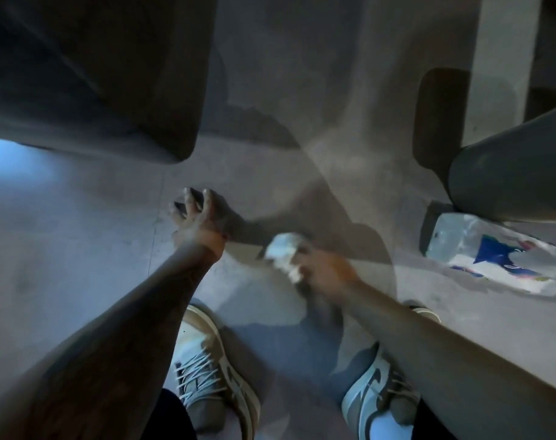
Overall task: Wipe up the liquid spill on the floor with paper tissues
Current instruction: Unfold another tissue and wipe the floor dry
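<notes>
My right hand (pixel 325 269) is closed on a crumpled white paper tissue (pixel 284 254) and presses it low over the grey floor; it looks blurred. Just below the tissue, between my two shoes, a darker wet patch (pixel 270 341) spreads on the floor. My left hand (pixel 197 217) is held out to the left with fingers spread, its fingertips resting on the floor, and holds nothing.
A clear plastic tissue pack (pixel 495 255) with blue and white print lies on the floor at the right. A dark furniture block (pixel 95 74) fills the upper left. A grey rounded object (pixel 517 182) overhangs at the right. My sneakers (pixel 206 369) stand at the bottom.
</notes>
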Demonstrator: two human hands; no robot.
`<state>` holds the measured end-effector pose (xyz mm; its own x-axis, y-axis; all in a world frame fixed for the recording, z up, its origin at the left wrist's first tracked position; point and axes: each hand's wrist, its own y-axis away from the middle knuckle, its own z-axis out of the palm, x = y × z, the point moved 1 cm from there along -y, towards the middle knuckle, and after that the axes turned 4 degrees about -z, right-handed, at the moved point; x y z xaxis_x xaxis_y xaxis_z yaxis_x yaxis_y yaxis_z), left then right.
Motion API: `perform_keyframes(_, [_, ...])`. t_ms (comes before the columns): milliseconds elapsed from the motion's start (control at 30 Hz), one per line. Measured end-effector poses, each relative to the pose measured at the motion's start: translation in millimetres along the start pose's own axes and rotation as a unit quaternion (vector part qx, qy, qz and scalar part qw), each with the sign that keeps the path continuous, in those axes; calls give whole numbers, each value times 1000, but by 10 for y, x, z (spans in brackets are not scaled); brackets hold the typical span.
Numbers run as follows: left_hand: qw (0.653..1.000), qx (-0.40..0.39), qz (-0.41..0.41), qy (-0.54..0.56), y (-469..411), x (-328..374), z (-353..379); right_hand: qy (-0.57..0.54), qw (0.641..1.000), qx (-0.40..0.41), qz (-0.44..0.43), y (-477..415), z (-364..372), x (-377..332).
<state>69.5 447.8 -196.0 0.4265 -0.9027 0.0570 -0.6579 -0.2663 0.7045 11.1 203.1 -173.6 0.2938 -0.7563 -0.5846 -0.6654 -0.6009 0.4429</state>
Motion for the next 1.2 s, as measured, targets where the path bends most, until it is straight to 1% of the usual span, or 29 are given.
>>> perform_keyframes(33, [1000, 0, -3, 6, 27, 10, -3, -38, 997, 57, 47, 129, -96, 158])
perform_keyframes(67, [1000, -1, -4, 3, 29, 6, 9, -44, 982, 138, 119, 167, -218, 394])
perform_keyframes(100, [1000, -1, -3, 11, 35, 12, -3, -24, 972, 176, 153, 113, -310, 587])
perform_keyframes(133, [1000, 3, 2, 7, 48, 18, -17, -42, 957, 199, 205, -1, -396, 688])
perform_keyframes(167, [1000, 2, 0, 6, 52, 21, -21, -36, 952, 195, 234, -143, -392, 723])
perform_keyframes(200, [1000, -1, -3, 8, 57, 24, -30, -47, 952, 183, 239, -276, -327, 641])
perform_keyframes(233, [1000, -1, -4, 5, 59, 22, -24, -30, 963, 174, 203, -417, -243, 477])
perform_keyframes(300, [1000, -3, -2, -2, 60, 15, -24, 12, 987, 125, 102, -690, -41, 126])
perform_keyframes(367, [999, 29, 19, -14, 33, -81, -67, 22, 996, 86, 15, -925, 108, -238])
perform_keyframes(433, [995, 80, 64, 16, -18, -255, -154, 9, 999, 33, 12, -1058, 242, -530])
perform_keyframes(500, [988, 109, 94, 50, -30, -431, -223, 9, 1000, 7, -4, -1087, 348, -719])
perform_keyframes(567, [987, 117, 105, 39, -2, -522, -232, 22, 999, -27, -34, -888, 419, -777])
perform_keyframes(633, [987, 115, 110, 25, 41, -511, -206, 14, 995, -63, -79, -514, 535, -618])
perform_keyframes(733, [988, 114, 104, 32, 91, -377, -129, -31, 992, -102, -69, 125, 546, -60])
perform_keyframes(767, [988, 112, 102, 34, 127, -312, -93, -57, 994, -80, -51, 278, 450, 125])
perform_keyframes(800, [988, 107, 102, 38, 173, -241, -44, -72, 997, -36, -12, 353, 330, 315])
perform_keyframes(833, [988, 102, 104, 45, 230, -163, 4, -69, 997, -5, 46, 370, 203, 481])
perform_keyframes(867, [988, 98, 108, 54, 294, -88, 55, -44, 993, 22, 108, 310, 105, 628])
perform_keyframes(900, [987, 94, 115, 61, 365, -10, 97, -24, 983, 66, 170, 174, 20, 729])
perform_keyframes(933, [985, 93, 125, 70, 435, 66, 131, -38, 973, 112, 201, 14, -62, 736])
perform_keyframes(1000, [983, 90, 137, 88, 532, 166, 177, -68, 965, 157, 197, -299, -74, 527])
perform_keyframes(1033, [982, 90, 137, 93, 567, 202, 191, -85, 969, 142, 184, -399, -21, 368])
perform_keyframes(1067, [983, 90, 134, 92, 594, 223, 201, -92, 975, 110, 171, -432, 73, 213])
perform_keyframes(1133, [984, 89, 129, 86, 639, 242, 211, -81, 986, 16, 143, -302, 266, -55])
perform_keyframes(1200, [984, 84, 136, 80, 704, 253, 222, -71, 994, -50, 70, 61, 427, -142])
